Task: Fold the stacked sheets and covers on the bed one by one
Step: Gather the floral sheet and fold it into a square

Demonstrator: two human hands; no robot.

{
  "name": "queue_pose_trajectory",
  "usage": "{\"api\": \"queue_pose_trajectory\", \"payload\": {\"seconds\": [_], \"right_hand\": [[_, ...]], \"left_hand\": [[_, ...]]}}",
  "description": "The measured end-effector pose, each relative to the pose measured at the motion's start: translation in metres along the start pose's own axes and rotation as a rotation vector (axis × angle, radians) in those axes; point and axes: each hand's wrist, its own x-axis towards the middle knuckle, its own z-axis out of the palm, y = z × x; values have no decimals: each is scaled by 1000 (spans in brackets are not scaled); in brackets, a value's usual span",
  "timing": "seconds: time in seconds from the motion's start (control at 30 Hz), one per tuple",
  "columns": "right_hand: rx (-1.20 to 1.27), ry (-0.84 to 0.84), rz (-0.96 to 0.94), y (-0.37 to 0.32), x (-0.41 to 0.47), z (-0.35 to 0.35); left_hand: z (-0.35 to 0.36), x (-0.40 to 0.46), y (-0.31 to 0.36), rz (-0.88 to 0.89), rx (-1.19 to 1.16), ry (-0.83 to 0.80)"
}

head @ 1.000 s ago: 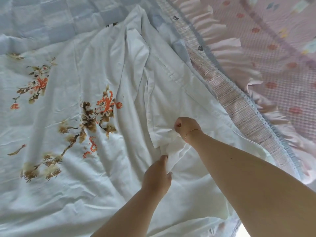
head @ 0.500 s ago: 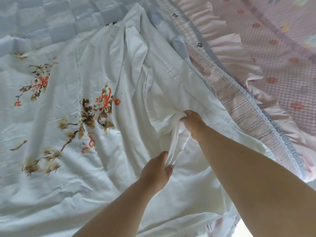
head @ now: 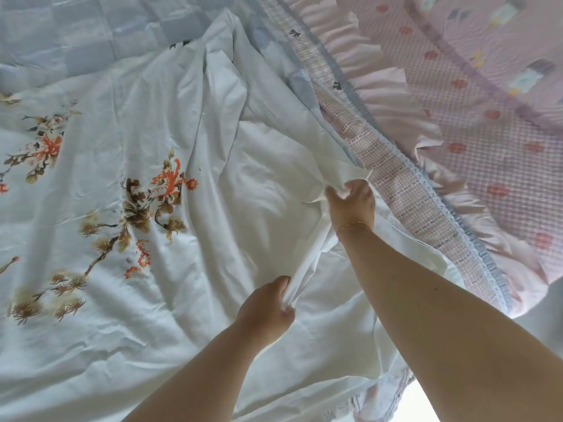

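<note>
A pale sheet (head: 189,269) with orange and brown flower prints lies spread and rumpled over the bed. A plain white flap of it is folded over at centre right. My left hand (head: 266,306) grips a bunched edge of that white flap near the front. My right hand (head: 352,204) pinches the same edge farther back, by the flap's corner, next to the checked cover. The cloth runs taut between the two hands.
A pink checked cover (head: 487,132) with a ruffled trim (head: 380,95) and a lace-edged band lies at the right, reaching the bed's edge. A light blue checked cover (head: 61,32) shows at the back left under the sheet.
My right hand has moved back and to the right with the white edge, stretching it out. My left hand has stayed gripping the near part of the edge.
</note>
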Motion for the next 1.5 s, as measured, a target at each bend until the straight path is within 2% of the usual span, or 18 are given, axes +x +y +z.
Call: {"api": "queue_pose_trajectory", "payload": {"seconds": [0.07,0.13,0.2,0.27,0.3,0.53,0.63,0.8,0.9,1.13,1.3,1.43,1.5], "right_hand": [[-153,-142,-16,-3,4,14],[-320,-219,50,-5,18,26],[-547,-283,-18,-5,30,33],[-608,-271,-134,-5,40,36],[-554,-251,-140,-8,43,35],[209,-243,329,-4,60,2],[310,-276,324,-2,63,-14],[334,-17,312,26,62,-64],[246,87,327,58,50,-105],[98,233,404,120,12,-166],[-77,248,456,141,-4,-184],[-325,273,356,134,-9,-183],[-434,300,114,119,-14,-176]], "left_hand": [[3,1,-1,-2,-9,-21],[6,3,-5,-2,-16,-34],[9,4,-10,10,-14,-33],[10,6,-14,30,-24,-33],[9,6,-14,39,-34,-42],[3,5,-17,52,-75,-167],[-1,4,-15,41,-92,-198],[-1,-8,-8,53,-106,-296],[3,-19,1,92,-73,-373],[28,-42,27,159,86,-538],[52,-54,32,178,152,-595],[56,-63,21,124,117,-654],[52,-63,12,84,61,-544]]}}
